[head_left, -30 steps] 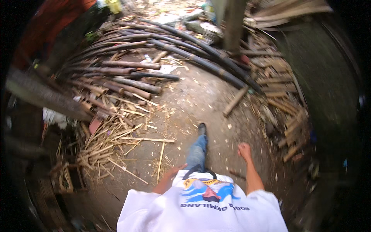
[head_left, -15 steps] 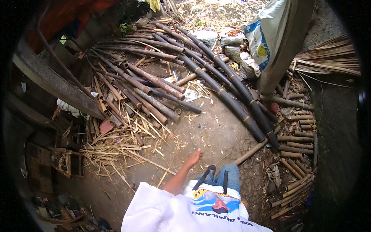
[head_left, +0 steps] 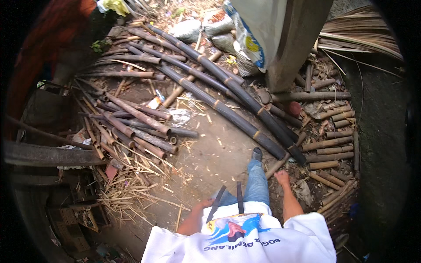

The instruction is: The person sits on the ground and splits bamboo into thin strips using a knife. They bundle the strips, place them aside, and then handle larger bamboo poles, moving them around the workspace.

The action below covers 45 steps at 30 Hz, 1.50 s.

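My right hand (head_left: 282, 177) hangs low at my right side, its fingers curled in with nothing visible in them. It is nearest to the end of a pale bamboo pole (head_left: 276, 167) on the ground, which lies crosswise by the ends of long dark bamboo poles (head_left: 219, 105). Close against my left hip is my left hand (head_left: 206, 204); its fingers are blurred and partly hidden. My leg in blue jeans (head_left: 256, 182) is stretched ahead, the dark shoe (head_left: 257, 153) on the bare ground beside the dark poles.
A heap of brown bamboo poles (head_left: 140, 116) lies at the left, with split strips (head_left: 127, 193) strewn before it. Short cut bamboo pieces (head_left: 331, 150) are stacked at the right. A post (head_left: 294, 48) stands by a white and blue sack (head_left: 250, 39). Dry fronds (head_left: 359, 35) lie far right.
My view has shifted forward and turned, so the poles sit further left. My left hand has drawn back to my hip. My right hand has come into view, and one leg has stepped forward.
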### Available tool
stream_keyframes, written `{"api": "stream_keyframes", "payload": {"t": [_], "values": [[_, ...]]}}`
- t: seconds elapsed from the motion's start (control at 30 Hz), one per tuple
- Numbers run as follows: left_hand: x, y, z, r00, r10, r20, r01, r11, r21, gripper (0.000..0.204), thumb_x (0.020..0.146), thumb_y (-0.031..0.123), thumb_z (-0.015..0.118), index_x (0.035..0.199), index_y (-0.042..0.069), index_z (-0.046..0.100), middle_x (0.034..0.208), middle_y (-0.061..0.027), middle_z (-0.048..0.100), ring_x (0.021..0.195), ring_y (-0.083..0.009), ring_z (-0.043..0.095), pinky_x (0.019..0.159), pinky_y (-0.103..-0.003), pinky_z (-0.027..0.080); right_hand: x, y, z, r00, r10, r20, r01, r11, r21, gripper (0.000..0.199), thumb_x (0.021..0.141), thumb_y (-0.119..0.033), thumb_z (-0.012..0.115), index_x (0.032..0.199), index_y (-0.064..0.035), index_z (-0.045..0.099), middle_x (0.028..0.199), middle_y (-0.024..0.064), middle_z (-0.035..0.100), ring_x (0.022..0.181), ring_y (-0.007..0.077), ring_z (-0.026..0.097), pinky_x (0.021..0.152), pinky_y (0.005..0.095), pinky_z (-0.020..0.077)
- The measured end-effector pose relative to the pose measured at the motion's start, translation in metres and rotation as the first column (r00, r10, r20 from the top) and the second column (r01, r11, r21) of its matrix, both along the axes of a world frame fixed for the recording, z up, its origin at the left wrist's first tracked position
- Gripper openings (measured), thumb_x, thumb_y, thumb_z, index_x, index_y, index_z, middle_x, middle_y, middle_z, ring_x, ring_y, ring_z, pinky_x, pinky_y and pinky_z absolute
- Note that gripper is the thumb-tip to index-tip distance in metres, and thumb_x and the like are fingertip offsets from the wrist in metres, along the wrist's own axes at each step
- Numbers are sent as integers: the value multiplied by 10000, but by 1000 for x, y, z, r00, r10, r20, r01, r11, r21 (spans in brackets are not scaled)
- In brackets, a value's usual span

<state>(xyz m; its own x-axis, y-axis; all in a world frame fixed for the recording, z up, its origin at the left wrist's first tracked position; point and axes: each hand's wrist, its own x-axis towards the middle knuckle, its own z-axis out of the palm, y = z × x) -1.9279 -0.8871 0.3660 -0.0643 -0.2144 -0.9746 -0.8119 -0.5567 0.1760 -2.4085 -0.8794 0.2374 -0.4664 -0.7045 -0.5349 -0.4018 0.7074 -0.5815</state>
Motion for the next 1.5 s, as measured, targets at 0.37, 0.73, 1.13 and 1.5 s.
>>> {"api": "stream_keyframes", "payload": {"t": [0.37,0.73,1.13,1.5], "values": [[-150,-108,-59,954,260,149,-189,907,-376,1019,778,688,638,1509,71,285,1418,-338,389,1283,-455,453,1048,-458,405,-51,-349,-16,922,332,-199,-270,920,285,884,698,-441,827,1410,-178,373,1390,144,471,1280,349,471,1014,523,398],[-178,-189,-113,792,179,583,220,808,-547,849,747,548,718,1469,253,383,1278,-274,420,1075,-466,543,808,-549,503,-32,-494,-303,833,460,-307,-449,887,110,1192,573,-390,909,1519,-201,208,1448,159,400,1310,370,443,1029,533,412],[-179,-220,-94,884,180,432,72,859,-506,723,823,560,641,1434,235,434,1216,-275,474,1100,-475,538,885,-542,477,-39,-425,-188,836,483,261,-495,869,-22,1203,577,-409,898,1473,52,242,1418,312,423,1328,397,431,1096,428,348],[-212,-452,-120,46,892,-450,-826,287,484,967,881,784,251,1396,-11,446,1319,-236,543,1238,-365,507,1057,-530,380,-100,-110,106,761,-52,647,-392,757,522,1318,498,-371,971,1489,11,190,1395,185,455,1309,292,429,1099,393,337]]}}
